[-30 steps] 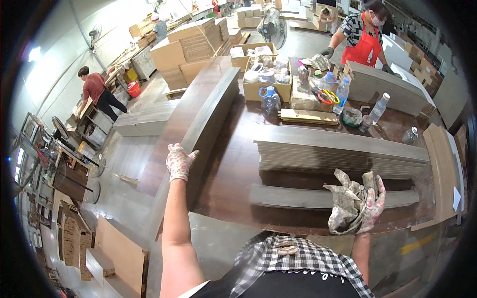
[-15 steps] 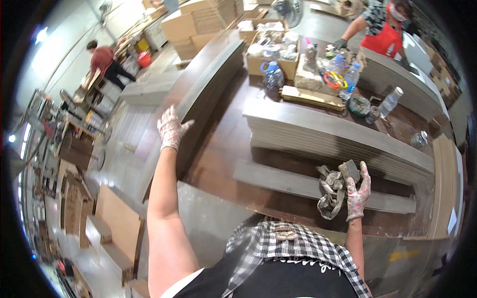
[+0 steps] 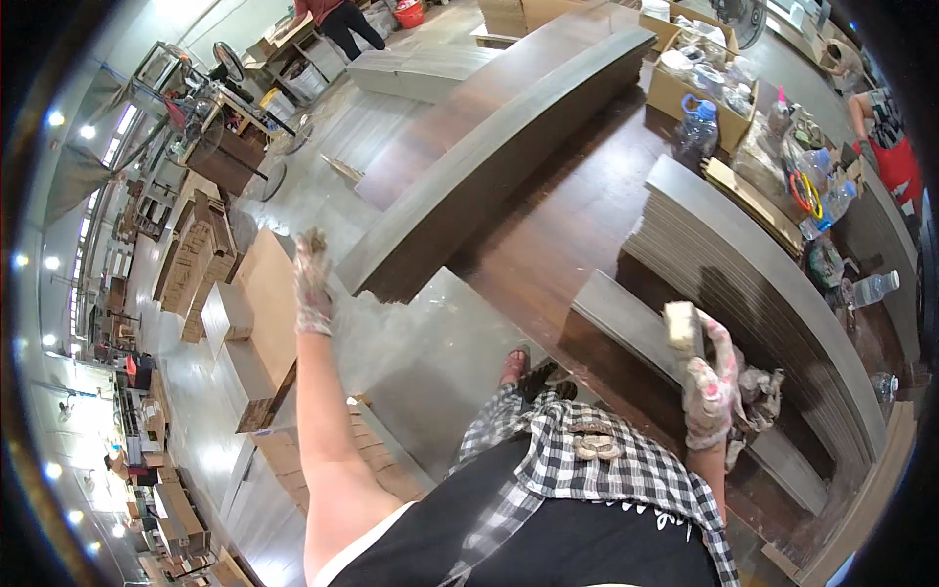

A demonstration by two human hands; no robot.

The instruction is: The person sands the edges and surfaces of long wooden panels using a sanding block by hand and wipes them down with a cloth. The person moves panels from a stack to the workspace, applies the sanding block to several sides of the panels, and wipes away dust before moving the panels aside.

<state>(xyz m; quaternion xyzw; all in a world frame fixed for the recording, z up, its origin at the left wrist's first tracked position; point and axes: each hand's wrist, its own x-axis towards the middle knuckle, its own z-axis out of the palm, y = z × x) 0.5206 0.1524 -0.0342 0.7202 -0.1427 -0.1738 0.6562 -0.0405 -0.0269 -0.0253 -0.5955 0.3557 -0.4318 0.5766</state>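
Observation:
My left hand point(image 3: 313, 284), in a patterned glove with smudged fingertips, is raised over the floor just left of the near end of a long stack of grey boards point(image 3: 499, 142). Its fingers stretch upward and it holds nothing. My right hand point(image 3: 708, 401), in a similar glove, grips a small block point(image 3: 682, 328) with a pale face and grey sides. A crumpled grey rag point(image 3: 761, 391) shows just behind that hand, seemingly lying over a single grey board point(image 3: 631, 318). Whether the hand touches the rag is hidden.
A second board stack point(image 3: 743, 264) curves along the brown table point(image 3: 548, 235). Plastic bottles point(image 3: 873, 288), yellow-handled scissors point(image 3: 808, 196) and an open carton point(image 3: 660, 93) stand beyond. Cardboard point(image 3: 264, 313) lies on the floor at left. A co-worker's red apron point(image 3: 895, 171) shows at the right rim.
The view has swung left, so the table sits farther right. My left hand has come away from the long stack. My right hand, still gripping the block, has moved to the rag's other side.

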